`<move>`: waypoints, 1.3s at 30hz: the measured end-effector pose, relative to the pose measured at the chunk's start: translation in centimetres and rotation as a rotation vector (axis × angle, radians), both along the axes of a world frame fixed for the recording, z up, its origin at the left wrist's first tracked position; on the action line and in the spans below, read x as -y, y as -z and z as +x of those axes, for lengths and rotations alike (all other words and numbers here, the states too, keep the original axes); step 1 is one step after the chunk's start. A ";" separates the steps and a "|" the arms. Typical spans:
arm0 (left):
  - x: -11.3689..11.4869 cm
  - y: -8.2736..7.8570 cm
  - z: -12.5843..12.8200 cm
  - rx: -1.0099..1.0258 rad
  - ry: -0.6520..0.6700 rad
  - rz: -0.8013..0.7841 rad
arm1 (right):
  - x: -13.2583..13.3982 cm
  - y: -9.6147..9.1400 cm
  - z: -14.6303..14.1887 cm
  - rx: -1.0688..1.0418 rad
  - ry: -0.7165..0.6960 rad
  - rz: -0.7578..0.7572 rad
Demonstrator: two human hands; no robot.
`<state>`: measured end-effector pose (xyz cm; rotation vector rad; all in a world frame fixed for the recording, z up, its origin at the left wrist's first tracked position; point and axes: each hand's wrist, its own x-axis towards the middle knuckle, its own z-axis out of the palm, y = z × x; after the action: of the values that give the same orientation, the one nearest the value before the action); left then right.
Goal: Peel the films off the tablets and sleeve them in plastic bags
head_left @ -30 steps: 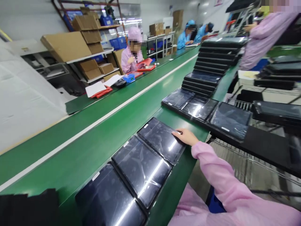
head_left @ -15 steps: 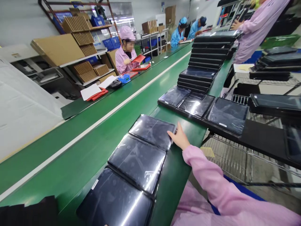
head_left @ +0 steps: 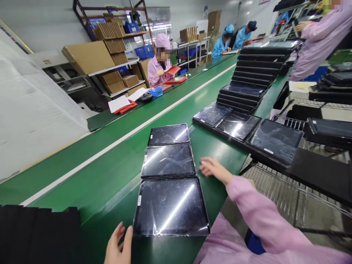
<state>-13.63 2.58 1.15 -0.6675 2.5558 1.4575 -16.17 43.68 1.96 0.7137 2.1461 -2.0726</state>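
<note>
Three film-wrapped tablets lie in a column on the green bench: a near tablet (head_left: pixel 170 207), a middle tablet (head_left: pixel 168 160) and a far tablet (head_left: pixel 169 134). Each has a small white label at its left edge. My left hand (head_left: pixel 118 245) is beside the near tablet's lower left corner, holding nothing, thumb and fingers apart. To the right of the middle tablet, my right hand (head_left: pixel 213 170) hovers over the bench with loosely curled fingers and nothing in it.
A black tray (head_left: pixel 236 141) with three wrapped tablets crosses the bench at right, in front of a tall stack of trays (head_left: pixel 257 68). Black foam pieces (head_left: pixel 41 234) fill the lower left. A wire rack (head_left: pixel 275 190) stands at right. Co-workers sit beyond the green bench (head_left: pixel 115 176).
The column of tablets has turned and now sits straighter in front of me. My right hand has come off the far tablet. My left hand has come into view at the bottom.
</note>
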 end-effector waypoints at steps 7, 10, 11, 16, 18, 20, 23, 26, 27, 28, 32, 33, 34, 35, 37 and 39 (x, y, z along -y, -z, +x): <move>-3.5 1.1 -0.9 0.223 0.353 0.036 | 5.0 4.2 13.9 0.377 -0.152 -0.302; -7.4 2.6 1.8 0.281 0.520 0.291 | 3.9 4.8 15.1 0.237 0.232 -0.568; -8.9 2.9 2.9 0.307 0.563 0.393 | 3.2 4.8 15.2 0.159 0.367 -0.614; -14.8 3.4 5.7 0.472 0.736 0.820 | 1.9 2.9 14.8 0.022 0.723 -0.599; -15.6 2.8 4.6 0.454 0.717 0.751 | 2.0 1.5 14.4 0.048 0.726 -0.490; -15.8 1.9 2.3 0.330 0.494 0.708 | 1.7 -0.3 14.1 0.045 0.698 -0.398; -16.4 0.1 -2.3 0.259 0.042 0.909 | 0.1 -3.4 14.5 0.018 0.667 -0.341; -17.8 -1.7 -6.9 0.251 -0.136 1.094 | -1.6 -6.2 15.7 -0.019 0.686 -0.300; -18.4 -2.2 -8.2 0.235 -0.178 1.132 | -2.0 -6.9 16.1 -0.030 0.692 -0.289; -18.9 -2.5 -9.3 0.235 -0.221 1.156 | -2.4 -7.5 16.5 -0.039 0.694 -0.281; -20.4 -2.8 -11.5 0.287 -0.250 1.078 | -3.7 -8.7 17.9 -0.057 0.729 -0.229; -20.7 -2.7 -11.5 0.290 -0.211 1.040 | -4.1 -8.9 18.3 -0.060 0.748 -0.211; -20.9 -2.5 -11.4 0.283 -0.166 1.002 | -4.7 -9.0 18.6 -0.064 0.771 -0.195; -21.2 -2.4 -11.2 0.269 -0.123 0.969 | -5.5 -9.0 18.9 -0.071 0.793 -0.189; -22.1 -2.7 -11.0 0.240 -0.040 0.924 | -7.2 -8.9 19.4 -0.093 0.842 -0.202; -24.0 -3.6 -11.5 0.198 0.033 0.926 | -9.5 -8.5 19.8 -0.112 0.890 -0.223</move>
<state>-25.16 26.57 4.72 -0.5496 1.4622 2.1432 3.64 53.21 10.51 1.7917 1.7432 -2.7106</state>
